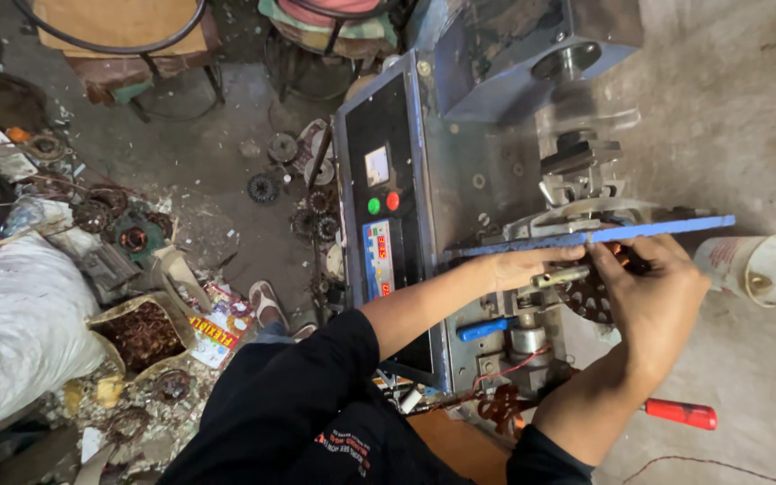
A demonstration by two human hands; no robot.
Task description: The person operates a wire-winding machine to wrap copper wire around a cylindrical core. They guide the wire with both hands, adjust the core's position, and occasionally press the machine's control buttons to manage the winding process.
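A grey coil winding machine point(473, 180) stands on a bench in front of me. A dark toothed stator ring point(590, 296) sits on its shaft, under a blue bar point(586, 238). My right hand point(653, 287) wraps over the ring from the right. Fingers of my left hand point(532, 267) touch the ring and a brass-coloured spindle point(559, 277) from the left. Both forearms come out of black sleeves.
A control panel point(381, 216) with a green button, a red button and a small display faces left. A white cup point(752, 267) stands at the right. A red-handled tool point(680, 413) lies near my right wrist. The floor at the left holds sacks, scrap stators and copper wire point(141, 334).
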